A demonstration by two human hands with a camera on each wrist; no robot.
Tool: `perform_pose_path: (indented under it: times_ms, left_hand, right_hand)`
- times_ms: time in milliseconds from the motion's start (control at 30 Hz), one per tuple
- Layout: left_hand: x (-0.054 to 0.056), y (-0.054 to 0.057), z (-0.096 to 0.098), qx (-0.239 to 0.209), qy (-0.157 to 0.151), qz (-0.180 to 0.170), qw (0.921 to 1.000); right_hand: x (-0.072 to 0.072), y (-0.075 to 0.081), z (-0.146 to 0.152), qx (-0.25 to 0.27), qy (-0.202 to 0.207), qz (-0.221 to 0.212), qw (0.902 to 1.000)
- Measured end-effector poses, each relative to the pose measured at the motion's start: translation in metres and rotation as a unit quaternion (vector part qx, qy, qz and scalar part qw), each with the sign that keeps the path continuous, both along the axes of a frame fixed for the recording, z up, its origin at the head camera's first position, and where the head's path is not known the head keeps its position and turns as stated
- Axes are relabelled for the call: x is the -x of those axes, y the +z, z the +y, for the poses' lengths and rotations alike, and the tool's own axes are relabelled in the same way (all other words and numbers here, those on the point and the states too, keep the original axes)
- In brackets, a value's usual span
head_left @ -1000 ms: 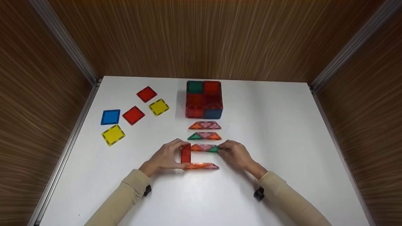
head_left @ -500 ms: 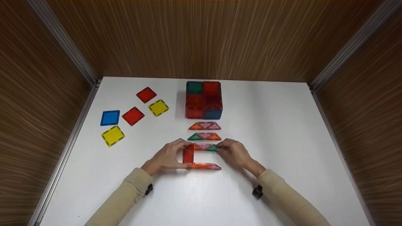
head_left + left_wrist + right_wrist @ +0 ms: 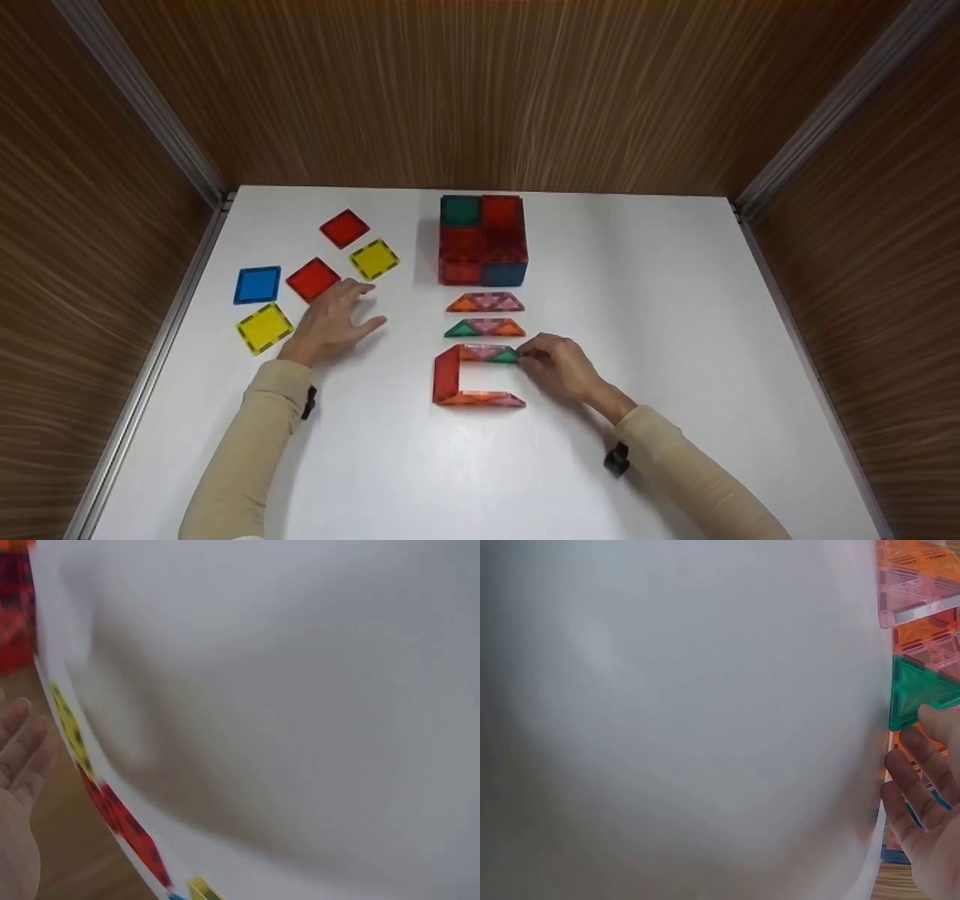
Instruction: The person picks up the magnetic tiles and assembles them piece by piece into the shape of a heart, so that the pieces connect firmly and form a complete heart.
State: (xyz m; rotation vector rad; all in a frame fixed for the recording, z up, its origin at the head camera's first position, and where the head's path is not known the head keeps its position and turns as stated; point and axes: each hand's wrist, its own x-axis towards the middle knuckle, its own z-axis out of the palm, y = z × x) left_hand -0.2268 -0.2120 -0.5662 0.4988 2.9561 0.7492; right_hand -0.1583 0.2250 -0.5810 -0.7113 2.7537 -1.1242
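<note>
My left hand (image 3: 330,322), fingers spread and holding nothing, is over the near edge of a red square magnetic tile (image 3: 313,279). My right hand (image 3: 562,364) pinches the green triangle tile (image 3: 915,690) at the right end of an orange, pink and green strip (image 3: 484,352). A red tile (image 3: 447,376) joins the left end of that strip to a nearer orange and pink strip (image 3: 484,398), forming a bracket shape with its right side unfilled. In the right wrist view, the thumb lies against the green triangle.
Two more triangle-tile strips, one orange and pink (image 3: 486,302) and one with green (image 3: 486,328), lie farther back. Behind them stands a red, green and blue tile box (image 3: 482,244). At left lie blue (image 3: 257,285), yellow (image 3: 265,328) and other loose squares. Wood-grain walls (image 3: 480,97) surround the table.
My left hand has let go of the red tile at the bracket and moved left and away to the loose squares. My right hand stays at the green triangle.
</note>
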Motion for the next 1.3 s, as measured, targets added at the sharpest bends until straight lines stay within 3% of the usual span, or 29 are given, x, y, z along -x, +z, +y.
perform_pose_path:
  times_ms: [233, 567, 933, 1133, 1300]
  left_hand:
    - [0.033, -0.014, -0.043, 0.045, 0.084, -0.035, 0.9948]
    - [0.042, -0.02, -0.063, 0.074, 0.108, -0.037, 0.9908]
    - [0.037, -0.006, -0.062, 0.082, 0.105, -0.099, 0.9861]
    - [0.023, -0.004, -0.047, 0.059, 0.084, -0.06, 0.9929]
    - [0.001, 0.001, -0.018, 0.013, 0.06, -0.029, 0.9977]
  right_hand:
    - [-0.001, 0.0, 0.0, -0.001, -0.003, 0.002, 1.0]
    - [0.0, -0.001, -0.001, -0.001, 0.004, 0.007, 1.0]
    - [0.002, -0.002, 0.0, -0.002, 0.008, 0.007, 0.9999]
    - [0.003, -0.003, 0.0, -0.004, 0.008, 0.002, 1.0]
    - [0.003, -0.002, 0.0, -0.006, 0.009, 0.006, 0.9999]
